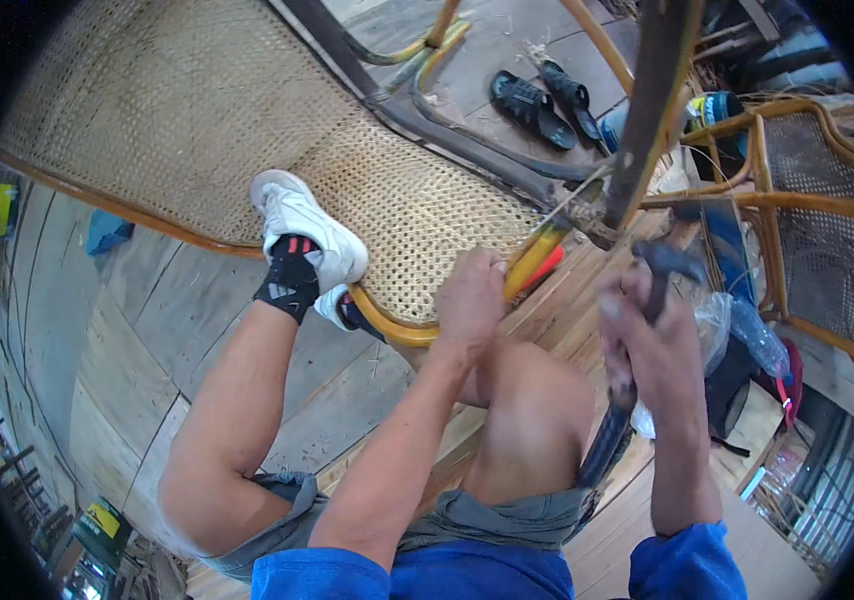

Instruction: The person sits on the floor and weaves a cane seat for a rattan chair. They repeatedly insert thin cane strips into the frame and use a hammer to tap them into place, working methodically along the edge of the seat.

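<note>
A long rattan chair with woven cane webbing (pixel 397 190) lies across the view in front of me. My left hand (pixel 472 295) is closed on its yellow-brown rattan frame (pixel 527 265) at the near right corner; its fingertips are partly hidden. In my right hand (pixel 657 335), blurred by motion, is a hammer (pixel 612 430) raised to the right of that corner, head up and apart from the chair. A lashed joint (pixel 587 210) ties the frame to a dark leg. Just behind the rail shows a red-orange object (pixel 545 270). My white shoe (pixel 312 230) presses on the webbing.
Black sandals (pixel 532 105) lie on the floor beyond the chair. At the right stands another rattan chair (pixel 772 210), with a clear plastic bottle (pixel 757 335) near it. A dark green container (pixel 102 530) is at the lower left, and a blue scrap (pixel 107 230) lies at the left.
</note>
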Demonstrator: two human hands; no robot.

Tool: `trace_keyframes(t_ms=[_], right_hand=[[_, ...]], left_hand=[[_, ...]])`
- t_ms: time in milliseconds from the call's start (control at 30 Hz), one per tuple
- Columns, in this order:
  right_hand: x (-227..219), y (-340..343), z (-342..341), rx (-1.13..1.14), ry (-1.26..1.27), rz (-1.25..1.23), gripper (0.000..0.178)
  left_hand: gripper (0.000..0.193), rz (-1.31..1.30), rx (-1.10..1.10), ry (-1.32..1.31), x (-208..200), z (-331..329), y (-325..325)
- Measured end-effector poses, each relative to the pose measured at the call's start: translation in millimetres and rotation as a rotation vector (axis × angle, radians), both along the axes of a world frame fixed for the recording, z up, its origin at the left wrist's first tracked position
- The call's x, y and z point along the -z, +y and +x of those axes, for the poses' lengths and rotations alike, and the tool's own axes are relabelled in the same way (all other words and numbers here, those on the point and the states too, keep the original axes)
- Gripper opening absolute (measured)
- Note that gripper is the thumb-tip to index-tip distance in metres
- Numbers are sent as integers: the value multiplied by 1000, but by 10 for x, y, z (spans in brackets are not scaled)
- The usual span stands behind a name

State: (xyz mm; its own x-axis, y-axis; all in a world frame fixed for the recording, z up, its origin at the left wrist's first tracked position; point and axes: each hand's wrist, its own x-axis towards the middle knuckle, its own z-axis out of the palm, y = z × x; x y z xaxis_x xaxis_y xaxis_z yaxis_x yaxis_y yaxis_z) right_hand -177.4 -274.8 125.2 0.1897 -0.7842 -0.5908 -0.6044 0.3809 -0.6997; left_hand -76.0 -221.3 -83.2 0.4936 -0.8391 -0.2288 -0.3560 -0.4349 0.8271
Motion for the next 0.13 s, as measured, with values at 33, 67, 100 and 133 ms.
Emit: trace_keyframes(t_ms=[33,67,100,133], right_hand=[[-12,126,-145,69,-79,18,16],[4,243,-312,139,-158,36,16],[-8,337,-476,213,-237,48,16],[-8,365,-685,204,-300,45,21]], left_hand=[[10,8,23,-15,19,18,10],[14,-7,49,1,44,43,14],[15,-46,62,1,40,48,12],[16,-83,75,-3,57,50,9]])
